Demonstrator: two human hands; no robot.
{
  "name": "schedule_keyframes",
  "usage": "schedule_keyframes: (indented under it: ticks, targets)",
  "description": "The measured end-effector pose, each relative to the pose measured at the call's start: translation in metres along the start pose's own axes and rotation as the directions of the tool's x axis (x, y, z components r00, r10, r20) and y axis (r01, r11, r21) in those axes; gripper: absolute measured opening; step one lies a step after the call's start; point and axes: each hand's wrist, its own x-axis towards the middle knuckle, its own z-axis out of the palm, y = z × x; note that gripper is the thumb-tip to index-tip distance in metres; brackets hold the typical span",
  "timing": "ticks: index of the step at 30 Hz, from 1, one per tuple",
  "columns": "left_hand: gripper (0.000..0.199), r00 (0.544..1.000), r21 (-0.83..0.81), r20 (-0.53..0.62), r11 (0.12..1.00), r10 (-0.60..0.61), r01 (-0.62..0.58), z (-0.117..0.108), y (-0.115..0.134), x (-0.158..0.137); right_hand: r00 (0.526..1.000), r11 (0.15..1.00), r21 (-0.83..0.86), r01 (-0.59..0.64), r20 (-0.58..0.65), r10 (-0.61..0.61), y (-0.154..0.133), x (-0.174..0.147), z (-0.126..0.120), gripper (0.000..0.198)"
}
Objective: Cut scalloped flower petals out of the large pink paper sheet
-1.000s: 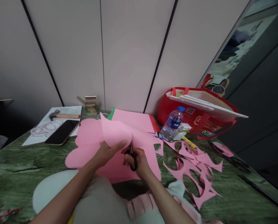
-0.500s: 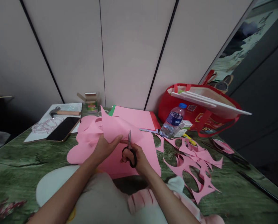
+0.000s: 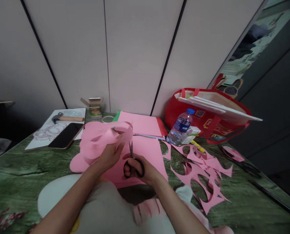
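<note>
My left hand pinches a curled pink sheet of paper, smeared a little by motion. My right hand has its fingers through the black handles of a pair of scissors, whose blades point up and stand slightly apart. The blades are just right of my left fingers; whether they touch the paper I cannot tell. Beneath both hands lie flat pink sheets. Pink pieces with rounded, scalloped edges lie to the left, partly covered by my left hand.
Pink paper offcuts lie at the right, near a water bottle, a yellow stick and a red bag. At the left are a phone, a hammer and a small box. A plush toy is in front.
The pink sheet in my left hand has turned and curled over, its upright corner gone from view. The scissors have moved slightly left and down, with their blades and handles spread wider.
</note>
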Motion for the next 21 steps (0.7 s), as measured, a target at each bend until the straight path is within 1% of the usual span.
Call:
schedule_keyframes:
  ticks: [4, 9, 12, 17, 21]
  targets:
    - [0.018, 1.0, -0.125, 0.004, 0.992, -0.023, 0.023, -0.0044, 0.0025, 0.0017, 0.999, 0.998, -0.064, 0.027, -0.016, -0.028, -0.0017, -0.0008, 0.0005, 0.028]
    - [0.025, 0.993, -0.289, -0.033, 0.952, -0.114, 0.099, -0.0068, -0.0007, 0.0044, 0.998, 0.99, -0.13, 0.053, -0.008, -0.054, -0.002, -0.001, -0.0009, 0.024]
    - [0.024, 0.987, -0.365, -0.061, 0.923, -0.151, 0.119, -0.0062, 0.0009, 0.0041, 0.998, 0.985, -0.157, 0.071, 0.007, -0.07, -0.0018, -0.0009, -0.0016, 0.026]
    - [0.022, 0.98, -0.41, -0.071, 0.901, -0.184, 0.14, -0.0055, 0.0073, 0.0011, 0.988, 0.966, -0.218, 0.141, -0.035, -0.152, -0.0025, 0.0007, -0.0009, 0.025]
    - [0.021, 0.979, -0.381, -0.064, 0.911, -0.193, 0.154, -0.0051, 0.0059, 0.0006, 0.975, 0.94, -0.289, 0.182, -0.072, -0.211, -0.0017, 0.0037, -0.0018, 0.022]
